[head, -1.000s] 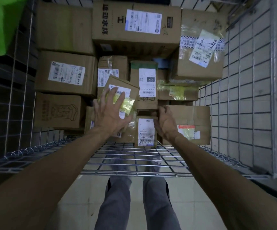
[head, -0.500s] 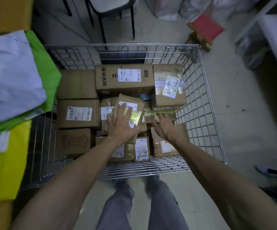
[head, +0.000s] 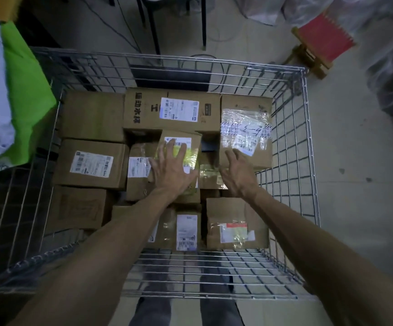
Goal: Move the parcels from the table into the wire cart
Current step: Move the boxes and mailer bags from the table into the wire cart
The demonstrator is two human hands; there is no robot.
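Cardboard parcel [head: 183, 147], tilted atop the wire cart's [head: 292, 147] stack, lies under the flat, unclenched left hand [head: 172, 170]; right hand [head: 236, 171] hovers released. It may slide off.

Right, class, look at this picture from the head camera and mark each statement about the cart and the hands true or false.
1. The left hand lies flat on a small parcel with yellow tape. True.
2. The wire cart holds no parcels. False: cardboard boxes fill it.
3. The right hand grips a box. False: it is open, holding nothing.
4. A red stool stands on the floor beyond the cart. True.
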